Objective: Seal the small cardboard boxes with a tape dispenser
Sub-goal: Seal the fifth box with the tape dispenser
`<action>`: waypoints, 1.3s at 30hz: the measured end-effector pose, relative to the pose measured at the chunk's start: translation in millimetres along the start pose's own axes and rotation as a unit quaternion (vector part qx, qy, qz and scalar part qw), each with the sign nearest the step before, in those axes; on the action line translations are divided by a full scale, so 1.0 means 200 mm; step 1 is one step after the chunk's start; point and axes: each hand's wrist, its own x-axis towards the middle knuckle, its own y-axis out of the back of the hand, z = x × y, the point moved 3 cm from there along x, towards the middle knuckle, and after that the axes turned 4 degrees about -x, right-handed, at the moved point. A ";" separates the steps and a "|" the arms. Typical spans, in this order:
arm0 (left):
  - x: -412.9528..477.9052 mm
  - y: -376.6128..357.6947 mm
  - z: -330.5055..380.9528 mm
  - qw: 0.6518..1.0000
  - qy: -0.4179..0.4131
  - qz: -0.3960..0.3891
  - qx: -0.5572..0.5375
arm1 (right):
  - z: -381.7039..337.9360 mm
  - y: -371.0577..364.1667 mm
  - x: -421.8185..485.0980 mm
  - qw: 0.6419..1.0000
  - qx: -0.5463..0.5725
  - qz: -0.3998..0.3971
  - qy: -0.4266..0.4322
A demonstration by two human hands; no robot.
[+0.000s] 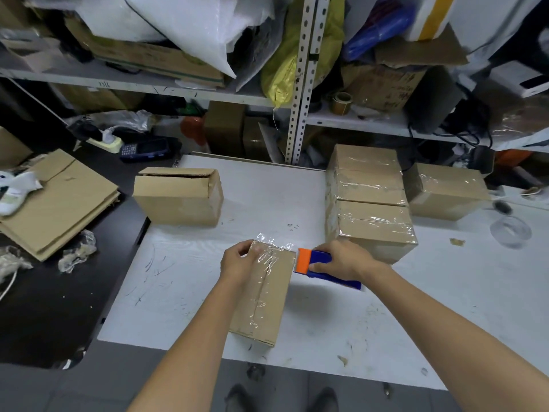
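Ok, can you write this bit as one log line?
step: sealing box | left hand: holds far end | right hand: grips tape dispenser | tape: along top

Soft, even light from above left the white bench (pixel 178 278) bright and the shelves (pixel 148 84) behind it dim. The tape (pixel 375 226) on the stacked boxes (pixel 368 176) glinted. Shadows were faint. Wide-angle bending curved the edges, and detail was slightly soft.

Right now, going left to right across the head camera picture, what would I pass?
Flattened brown cardboard sheets → open-topped brown cardboard box → tape-covered cardboard box → orange and blue tape dispenser → clear roll of tape.
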 end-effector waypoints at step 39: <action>-0.22 0.20 0.02 0.990 -0.005 -0.057 -0.131 | -0.03 -0.57 -0.14 0.997 0.010 0.003 -0.080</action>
